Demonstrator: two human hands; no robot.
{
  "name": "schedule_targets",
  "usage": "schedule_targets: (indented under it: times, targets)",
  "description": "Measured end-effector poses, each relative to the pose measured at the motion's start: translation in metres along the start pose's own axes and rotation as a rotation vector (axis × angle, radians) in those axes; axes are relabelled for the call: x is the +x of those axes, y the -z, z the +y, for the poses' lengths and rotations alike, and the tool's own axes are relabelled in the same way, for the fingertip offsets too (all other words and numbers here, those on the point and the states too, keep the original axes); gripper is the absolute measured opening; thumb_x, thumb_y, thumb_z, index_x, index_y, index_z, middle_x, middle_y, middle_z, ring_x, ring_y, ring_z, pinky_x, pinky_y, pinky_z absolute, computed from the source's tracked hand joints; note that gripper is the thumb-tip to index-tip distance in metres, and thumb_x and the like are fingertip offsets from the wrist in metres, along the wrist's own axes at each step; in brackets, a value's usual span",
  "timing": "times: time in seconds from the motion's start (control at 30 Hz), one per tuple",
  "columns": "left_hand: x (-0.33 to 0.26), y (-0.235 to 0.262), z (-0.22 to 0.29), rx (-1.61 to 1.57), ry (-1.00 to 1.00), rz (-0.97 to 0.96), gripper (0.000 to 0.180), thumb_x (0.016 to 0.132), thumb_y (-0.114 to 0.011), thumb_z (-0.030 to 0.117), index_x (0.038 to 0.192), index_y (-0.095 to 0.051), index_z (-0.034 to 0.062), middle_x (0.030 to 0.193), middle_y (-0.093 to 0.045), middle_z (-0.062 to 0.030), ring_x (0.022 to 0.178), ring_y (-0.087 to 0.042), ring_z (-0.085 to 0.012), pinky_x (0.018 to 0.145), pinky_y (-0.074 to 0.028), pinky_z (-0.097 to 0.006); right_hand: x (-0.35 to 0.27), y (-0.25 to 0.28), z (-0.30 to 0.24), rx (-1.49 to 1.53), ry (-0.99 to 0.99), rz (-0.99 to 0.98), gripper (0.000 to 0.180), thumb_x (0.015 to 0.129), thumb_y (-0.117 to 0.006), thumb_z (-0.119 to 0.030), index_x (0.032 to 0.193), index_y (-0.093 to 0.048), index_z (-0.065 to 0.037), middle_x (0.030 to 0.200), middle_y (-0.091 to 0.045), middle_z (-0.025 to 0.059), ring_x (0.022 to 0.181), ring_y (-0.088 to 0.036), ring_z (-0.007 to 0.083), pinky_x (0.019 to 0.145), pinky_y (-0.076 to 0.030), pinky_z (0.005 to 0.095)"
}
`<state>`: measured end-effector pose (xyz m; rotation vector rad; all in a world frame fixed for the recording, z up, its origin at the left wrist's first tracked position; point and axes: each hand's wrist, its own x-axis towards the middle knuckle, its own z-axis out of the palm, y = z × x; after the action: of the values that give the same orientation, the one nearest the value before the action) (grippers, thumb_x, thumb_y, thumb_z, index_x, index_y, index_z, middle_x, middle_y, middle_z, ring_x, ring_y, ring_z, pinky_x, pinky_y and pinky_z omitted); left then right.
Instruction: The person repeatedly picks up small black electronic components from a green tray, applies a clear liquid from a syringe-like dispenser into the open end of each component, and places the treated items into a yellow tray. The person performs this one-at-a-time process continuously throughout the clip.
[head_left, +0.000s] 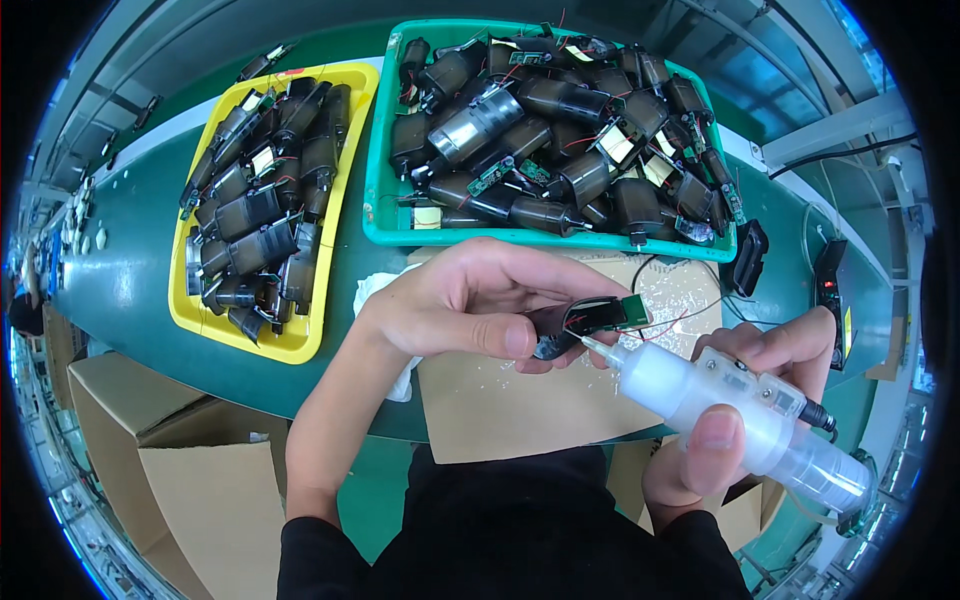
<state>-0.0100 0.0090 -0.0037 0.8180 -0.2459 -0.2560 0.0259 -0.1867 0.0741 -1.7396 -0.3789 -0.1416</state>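
My left hand (465,305) is closed round a dark cylindrical part with a small green circuit board (632,311) at one end and thin red wires. In my right hand (790,345) is a clear dispensing syringe (670,385) filled with white material, tilted with its nozzle up and to the left. A clear switch block with a black cable plug is fixed along its barrel. The nozzle tip (592,342) reaches the part's side near the wires; whether it touches cannot be made out. Both hands are above a brown cardboard sheet (500,410).
A green tray (375,200) heaped with dark cylindrical parts stands at the back, beside a yellow tray (310,345) of similar ones. White cloth (400,385) lies by my left wrist. A black clip-shaped piece (748,258) and a device with a red display (830,285) sit right; open cardboard boxes (215,490) stand lower left.
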Motion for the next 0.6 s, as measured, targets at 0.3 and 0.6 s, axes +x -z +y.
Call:
schedule_targets:
  times: [0.3,0.6]
  targets:
    - [-0.0015,-0.0041,0.0021,0.005,-0.027,-0.019,0.074,0.073,-0.077,0.032,0.120,-0.048,-0.0184,0.116,-0.056,-0.0307,0.098,-0.061,-0.0275,0.071,-0.053,-0.030,0.0011,0.0056,0.0033,-0.003,0.019,-0.058,0.067,0.060,-0.079,-0.050,0.086,-0.038,-0.004,0.066,-0.041,0.0011,0.051,-0.039,0.0055,0.051,-0.034,0.0186]
    - [-0.0001,-0.0005,-0.0005,0.011,-0.049,-0.070,0.071,0.074,-0.076,0.028,0.121,-0.047,-0.0180,0.118,-0.054,-0.0323,0.100,-0.060,-0.0295,0.077,-0.052,-0.033,0.0009,0.0042,0.0048,0.009,0.049,-0.045,0.066,0.060,-0.079,-0.049,0.085,-0.037,-0.004,0.067,-0.039,0.0009,0.052,-0.038,0.0055,0.050,-0.033,0.0185]
